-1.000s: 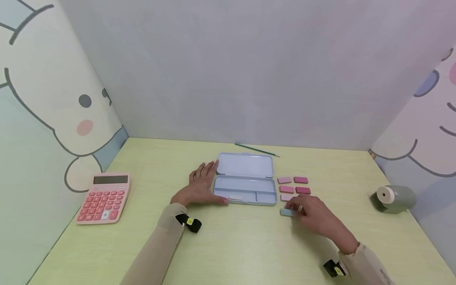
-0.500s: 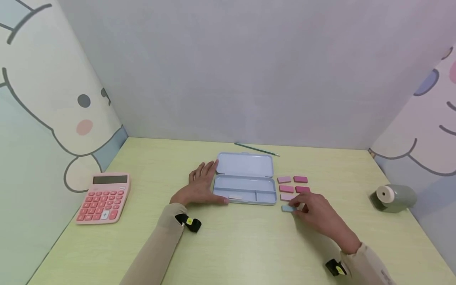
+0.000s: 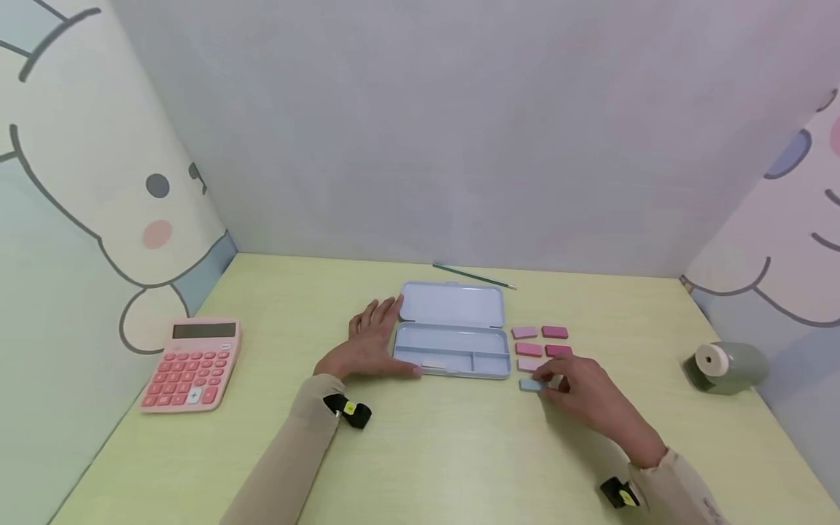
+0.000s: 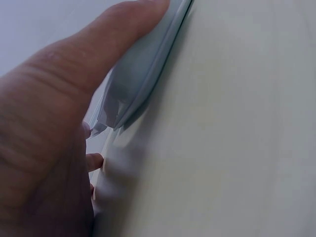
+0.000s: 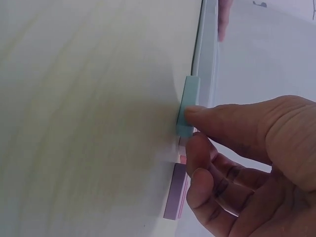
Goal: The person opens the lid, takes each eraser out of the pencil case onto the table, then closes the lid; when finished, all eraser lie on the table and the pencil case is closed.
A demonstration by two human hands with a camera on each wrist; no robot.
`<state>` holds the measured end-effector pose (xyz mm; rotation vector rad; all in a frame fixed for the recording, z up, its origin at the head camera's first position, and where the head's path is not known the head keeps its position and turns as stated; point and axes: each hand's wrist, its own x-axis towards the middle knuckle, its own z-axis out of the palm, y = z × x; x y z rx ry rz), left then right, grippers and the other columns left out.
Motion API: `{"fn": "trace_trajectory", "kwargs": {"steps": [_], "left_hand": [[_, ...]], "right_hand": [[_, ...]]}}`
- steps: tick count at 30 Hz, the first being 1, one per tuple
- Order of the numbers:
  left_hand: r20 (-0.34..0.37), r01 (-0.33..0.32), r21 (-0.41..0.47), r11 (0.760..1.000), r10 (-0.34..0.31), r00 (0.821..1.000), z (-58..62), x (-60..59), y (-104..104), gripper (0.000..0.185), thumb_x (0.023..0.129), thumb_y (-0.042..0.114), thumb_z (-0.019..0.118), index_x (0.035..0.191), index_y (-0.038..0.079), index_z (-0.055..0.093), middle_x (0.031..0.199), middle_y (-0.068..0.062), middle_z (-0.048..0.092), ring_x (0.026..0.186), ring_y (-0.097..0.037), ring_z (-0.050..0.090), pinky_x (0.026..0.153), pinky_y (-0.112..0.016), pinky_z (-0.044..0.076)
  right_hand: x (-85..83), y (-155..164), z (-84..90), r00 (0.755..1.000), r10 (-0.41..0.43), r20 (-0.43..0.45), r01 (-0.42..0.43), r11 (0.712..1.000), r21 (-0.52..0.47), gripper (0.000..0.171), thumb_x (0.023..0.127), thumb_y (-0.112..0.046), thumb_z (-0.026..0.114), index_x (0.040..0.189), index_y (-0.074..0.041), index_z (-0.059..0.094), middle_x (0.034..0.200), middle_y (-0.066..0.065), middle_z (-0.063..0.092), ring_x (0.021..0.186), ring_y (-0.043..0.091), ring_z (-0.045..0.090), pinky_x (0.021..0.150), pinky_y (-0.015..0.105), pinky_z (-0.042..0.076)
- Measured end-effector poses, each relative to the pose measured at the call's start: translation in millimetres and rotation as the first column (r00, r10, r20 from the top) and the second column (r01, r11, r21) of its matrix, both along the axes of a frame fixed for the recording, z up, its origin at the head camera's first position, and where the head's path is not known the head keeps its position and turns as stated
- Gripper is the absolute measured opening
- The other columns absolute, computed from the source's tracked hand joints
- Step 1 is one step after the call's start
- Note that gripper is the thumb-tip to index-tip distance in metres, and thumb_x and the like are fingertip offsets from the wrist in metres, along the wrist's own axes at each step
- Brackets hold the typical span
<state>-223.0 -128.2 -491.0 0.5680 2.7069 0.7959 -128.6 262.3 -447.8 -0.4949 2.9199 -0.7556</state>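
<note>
My right hand (image 3: 580,394) pinches a small light-blue rectangular block (image 5: 187,101) that lies on the table, its thumb on one long side. In the head view the fingers cover the right end of this block. Several pink blocks (image 3: 528,349) lie in two columns just beyond it. A purple block (image 5: 175,191) shows below the fingers in the right wrist view. My left hand (image 3: 370,350) is spread at the left side of a pale-blue pencil case (image 3: 453,337), which lies open. Its thumb reaches along the front edge, and the other fingers extend toward the lid.
Inside the case's front tray lies a small white strip (image 3: 434,365). A dark green pencil (image 3: 474,275) lies behind the lid. To the left is a pink calculator (image 3: 192,366); a grey-green pencil sharpener (image 3: 725,367) sits far right. Walls border the table's back and sides.
Over the last second the light-blue block has slid slightly away from me and to the right, nearer the pink blocks, with my right hand on it. The left hand keeps its place.
</note>
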Motion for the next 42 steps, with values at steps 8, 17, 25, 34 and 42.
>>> {"fn": "trace_trajectory", "kwargs": {"steps": [8,17,25,34,42], "left_hand": [[-0.006,-0.008,-0.001,1.0,0.008,1.0,-2.4,0.1,1.2,0.147,0.07,0.079,0.083,0.175,0.023,-0.003,0.184,-0.009,0.004,0.17,-0.04,-0.008,0.132,-0.069,0.0],[0.004,-0.004,-0.025,1.0,0.004,1.0,4.8,2.5,0.3,0.145,0.073,0.074,0.084,0.175,0.02,-0.003,0.183,-0.011,0.005,0.169,-0.043,-0.006,0.132,-0.069,0.004],[0.021,-0.015,-0.038,0.999,0.016,1.0,5.2,1.0,2.3,0.144,0.074,0.073,0.084,0.175,0.023,-0.005,0.184,-0.008,0.002,0.17,-0.04,-0.009,0.133,-0.066,0.002],[0.02,-0.015,-0.054,0.998,0.016,1.0,5.1,-0.3,3.5,0.144,0.074,0.073,0.085,0.175,0.024,-0.005,0.184,-0.008,0.002,0.17,-0.04,-0.007,0.133,-0.067,0.003],[0.02,-0.01,-0.055,0.998,0.012,1.0,4.5,-0.5,3.3,0.143,0.074,0.072,0.085,0.175,0.023,-0.005,0.184,-0.008,0.002,0.17,-0.041,-0.007,0.132,-0.068,0.004]], "right_hand": [[-6.0,-6.7,4.4,0.996,0.029,-0.081,-0.034,0.997,-0.063,0.016,0.09,-0.006,0.084,0.104,-0.013,0.081,0.095,-0.003,0.077,0.071,0.001,0.053,0.064,0.021,0.046],[-24.1,-36.7,10.4,0.986,0.145,-0.088,-0.156,0.979,-0.134,0.019,0.094,-0.004,0.079,0.113,-0.005,0.079,0.105,0.005,0.079,0.077,0.002,0.061,0.07,0.023,0.054],[-44.9,-79.1,18.8,0.98,0.199,0.012,-0.197,0.976,-0.088,0.022,0.096,-0.009,0.079,0.117,-0.006,0.079,0.11,0.006,0.079,0.082,0.009,0.063,0.075,0.023,0.054],[-62.9,-121.0,13.0,0.951,0.308,0.022,-0.304,0.946,-0.111,0.016,0.097,-0.011,0.078,0.112,-0.009,0.082,0.103,0.001,0.082,0.078,0.006,0.064,0.076,0.021,0.054],[-64.2,-143.4,7.5,0.945,0.326,-0.019,-0.327,0.945,-0.031,0.012,0.097,-0.01,0.079,0.105,-0.014,0.087,0.096,-0.004,0.084,0.078,0.003,0.064,0.083,0.028,0.049]]}}
